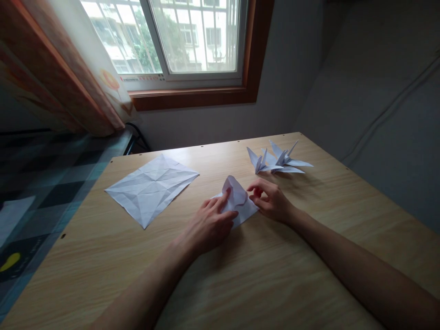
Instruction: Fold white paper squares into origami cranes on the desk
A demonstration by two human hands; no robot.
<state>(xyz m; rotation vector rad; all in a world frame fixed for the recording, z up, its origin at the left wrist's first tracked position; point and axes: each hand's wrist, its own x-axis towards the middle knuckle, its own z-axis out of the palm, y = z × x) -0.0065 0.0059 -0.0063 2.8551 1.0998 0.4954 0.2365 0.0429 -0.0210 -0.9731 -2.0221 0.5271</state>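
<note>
A partly folded sheet of white paper (237,201) lies near the middle of the wooden table, one flap raised and curving. My left hand (215,222) rests over its left side, forefinger and thumb spread apart and pressing on the folds. At the paper's right corner is my right hand (271,199), its thumb and forefinger curled together in a pinch on the edge. Part of the paper is hidden under my left fingers.
Farther left on the table (137,270) lies a creased, unfolded white sheet (153,185). Folded paper cranes (285,160) stand close together at the back right. A window (195,36) and a curtain (65,64) are beyond; a checked cloth surface (65,156) adjoins on the left.
</note>
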